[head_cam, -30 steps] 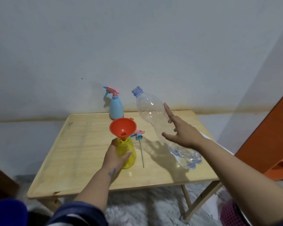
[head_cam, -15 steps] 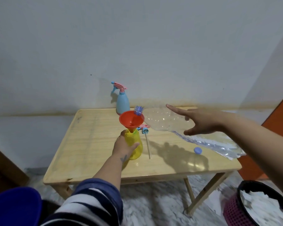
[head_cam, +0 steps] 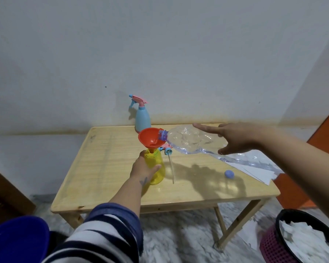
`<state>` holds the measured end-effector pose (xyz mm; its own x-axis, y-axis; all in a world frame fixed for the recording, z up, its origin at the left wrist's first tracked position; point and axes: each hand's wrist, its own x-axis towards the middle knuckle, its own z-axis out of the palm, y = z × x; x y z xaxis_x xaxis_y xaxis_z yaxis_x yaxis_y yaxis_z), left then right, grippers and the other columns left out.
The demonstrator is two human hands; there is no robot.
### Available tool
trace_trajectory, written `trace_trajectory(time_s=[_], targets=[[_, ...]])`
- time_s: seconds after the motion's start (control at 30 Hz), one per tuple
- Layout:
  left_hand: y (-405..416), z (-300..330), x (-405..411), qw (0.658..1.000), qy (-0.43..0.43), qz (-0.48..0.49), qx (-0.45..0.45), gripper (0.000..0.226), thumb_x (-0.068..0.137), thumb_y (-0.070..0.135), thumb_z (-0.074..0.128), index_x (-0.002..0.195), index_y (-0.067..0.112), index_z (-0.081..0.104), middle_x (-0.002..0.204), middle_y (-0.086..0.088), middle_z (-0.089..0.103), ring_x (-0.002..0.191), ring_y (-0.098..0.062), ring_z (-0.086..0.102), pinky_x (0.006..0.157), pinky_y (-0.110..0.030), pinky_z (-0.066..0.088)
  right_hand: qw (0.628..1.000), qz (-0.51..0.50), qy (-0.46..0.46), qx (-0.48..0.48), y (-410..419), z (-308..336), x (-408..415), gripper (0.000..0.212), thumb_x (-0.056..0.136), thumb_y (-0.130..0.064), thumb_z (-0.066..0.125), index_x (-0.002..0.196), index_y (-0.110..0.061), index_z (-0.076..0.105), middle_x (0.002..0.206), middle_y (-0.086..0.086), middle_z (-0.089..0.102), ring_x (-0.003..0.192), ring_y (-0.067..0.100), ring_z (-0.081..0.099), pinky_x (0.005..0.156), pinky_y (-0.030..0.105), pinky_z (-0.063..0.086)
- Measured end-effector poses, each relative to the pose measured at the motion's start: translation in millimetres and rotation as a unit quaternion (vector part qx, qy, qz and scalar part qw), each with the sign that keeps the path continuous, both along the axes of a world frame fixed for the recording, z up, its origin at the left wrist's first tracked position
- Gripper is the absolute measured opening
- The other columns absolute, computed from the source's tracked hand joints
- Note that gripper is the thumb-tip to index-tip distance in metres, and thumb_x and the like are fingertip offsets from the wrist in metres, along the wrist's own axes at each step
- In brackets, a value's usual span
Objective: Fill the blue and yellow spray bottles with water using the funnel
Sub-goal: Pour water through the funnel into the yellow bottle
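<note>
The yellow spray bottle [head_cam: 156, 168] stands on the wooden table [head_cam: 106, 168] with an orange funnel [head_cam: 150, 138] in its neck. My left hand [head_cam: 142, 170] grips the yellow bottle's body. My right hand [head_cam: 237, 137] holds a large clear water bottle [head_cam: 190, 139] tipped almost flat, its blue-ringed mouth resting inside the funnel's rim. The blue spray bottle [head_cam: 142, 118] with its pink trigger head on stands at the table's back edge by the wall. The yellow bottle's spray head with its dip tube [head_cam: 169, 158] lies on the table just right of the yellow bottle.
A blue bottle cap [head_cam: 229, 174] lies on the table right of centre. White paper [head_cam: 254, 168] sits at the table's right edge. A black-rimmed bin with white paper [head_cam: 302, 242] stands on the floor at lower right. A blue round object [head_cam: 15, 240] is at lower left.
My right hand has tipped the clear bottle from upright to nearly flat and brought its mouth into the funnel. The view has shifted, showing the cap and the bin.
</note>
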<state>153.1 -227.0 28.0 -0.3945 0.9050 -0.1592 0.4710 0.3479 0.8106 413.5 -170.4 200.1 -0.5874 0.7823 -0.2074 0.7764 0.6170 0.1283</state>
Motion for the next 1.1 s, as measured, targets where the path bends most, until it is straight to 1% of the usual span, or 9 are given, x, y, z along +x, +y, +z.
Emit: trace_trajectory(time_s=[0.1, 0.2, 0.33, 0.47, 0.63, 0.77, 0.87, 0.97, 1.1], targets=[[0.5, 0.1, 0.5, 1.0, -0.001, 0.002, -0.004, 0.071, 0.081, 0.031, 0.074, 0.14, 0.021, 0.035, 0.131, -0.005, 0.055, 0.121, -0.028, 0.052, 0.097, -0.037, 0.044, 1.0, 0.005, -0.012, 0.009, -0.8, 2.4, -0.8, 0.1, 0.087, -0.037, 0.06, 0.114, -0.078, -0.027, 0.11, -0.004, 0.054, 0.092, 0.019, 0.057, 0.084, 0.036, 0.051], [0.7, -0.7, 0.1, 1.0, -0.006, 0.004, -0.006, 0.071, 0.081, 0.031, 0.074, 0.14, 0.021, 0.035, 0.131, -0.006, 0.056, 0.121, -0.029, 0.053, 0.099, -0.039, 0.045, 1.0, 0.008, -0.017, 0.021, -1.2, 6.3, -1.4, 0.097, 0.087, -0.037, 0.059, 0.12, -0.075, -0.024, 0.118, -0.005, 0.053, 0.097, 0.019, 0.058, 0.084, 0.035, 0.051], [0.6, -0.5, 1.0, 1.0, -0.016, 0.005, -0.01, 0.073, 0.082, 0.031, 0.074, 0.141, 0.022, 0.033, 0.135, -0.004, 0.052, 0.124, -0.029, 0.05, 0.1, -0.039, 0.043, 0.999, 0.008, -0.017, 0.025, -0.3, 7.3, 0.2, 0.098, 0.087, -0.037, 0.059, 0.117, -0.076, -0.025, 0.12, -0.005, 0.053, 0.097, 0.019, 0.057, 0.084, 0.035, 0.051], [0.6, -0.5, 1.5, 1.0, -0.016, 0.008, -0.011, 0.073, 0.081, 0.03, 0.074, 0.141, 0.022, 0.033, 0.135, -0.005, 0.053, 0.125, -0.029, 0.05, 0.102, -0.04, 0.044, 0.999, 0.012, -0.017, 0.026, -1.8, 8.2, 0.5, 0.097, 0.087, -0.036, 0.059, 0.119, -0.074, -0.024, 0.12, -0.004, 0.053, 0.097, 0.019, 0.057, 0.084, 0.034, 0.05], [0.9, 0.1, 1.9, 1.0, -0.013, 0.01, -0.012, 0.072, 0.081, 0.03, 0.074, 0.14, 0.021, 0.034, 0.133, -0.005, 0.054, 0.123, -0.029, 0.051, 0.101, -0.04, 0.044, 0.999, 0.016, -0.014, 0.032, -1.3, 8.3, -0.6, 0.097, 0.087, -0.035, 0.059, 0.118, -0.075, -0.024, 0.12, -0.003, 0.054, 0.095, 0.019, 0.058, 0.084, 0.036, 0.052], [-0.1, 0.5, 1.7, 1.0, -0.009, 0.006, -0.005, 0.071, 0.081, 0.029, 0.074, 0.14, 0.02, 0.035, 0.131, -0.006, 0.056, 0.121, -0.029, 0.053, 0.1, -0.038, 0.045, 0.999, 0.014, -0.013, 0.036, -1.5, 9.5, -0.8, 0.095, 0.087, -0.036, 0.058, 0.122, -0.073, -0.022, 0.113, -0.004, 0.054, 0.092, 0.019, 0.056, 0.083, 0.036, 0.052], [-0.1, 0.9, 2.0, 1.0, -0.011, 0.006, -0.009, 0.073, 0.081, 0.03, 0.074, 0.141, 0.021, 0.034, 0.132, -0.005, 0.055, 0.123, -0.029, 0.052, 0.102, -0.04, 0.044, 0.999, 0.016, -0.014, 0.04, -0.3, 9.3, -0.7, 0.095, 0.087, -0.036, 0.058, 0.122, -0.074, -0.022, 0.115, -0.003, 0.054, 0.093, 0.019, 0.057, 0.083, 0.036, 0.052], [0.3, 1.0, 2.1, 1.0, -0.01, 0.005, -0.009, 0.073, 0.081, 0.03, 0.074, 0.141, 0.021, 0.033, 0.132, -0.006, 0.055, 0.123, -0.029, 0.051, 0.102, -0.042, 0.044, 0.999, 0.018, -0.012, 0.044, 0.5, 8.2, 0.0, 0.095, 0.087, -0.036, 0.057, 0.12, -0.074, -0.023, 0.112, -0.003, 0.054, 0.091, 0.019, 0.057, 0.081, 0.035, 0.052], [-0.7, 0.9, 1.8, 1.0, -0.011, 0.007, -0.013, 0.074, 0.082, 0.03, 0.074, 0.142, 0.021, 0.033, 0.134, -0.006, 0.054, 0.124, -0.03, 0.05, 0.102, -0.041, 0.044, 0.999, 0.016, -0.008, 0.043, 0.2, 5.9, 1.5, 0.094, 0.087, -0.035, 0.057, 0.125, -0.072, -0.021, 0.11, -0.004, 0.053, 0.088, 0.018, 0.056, 0.08, 0.033, 0.051]])
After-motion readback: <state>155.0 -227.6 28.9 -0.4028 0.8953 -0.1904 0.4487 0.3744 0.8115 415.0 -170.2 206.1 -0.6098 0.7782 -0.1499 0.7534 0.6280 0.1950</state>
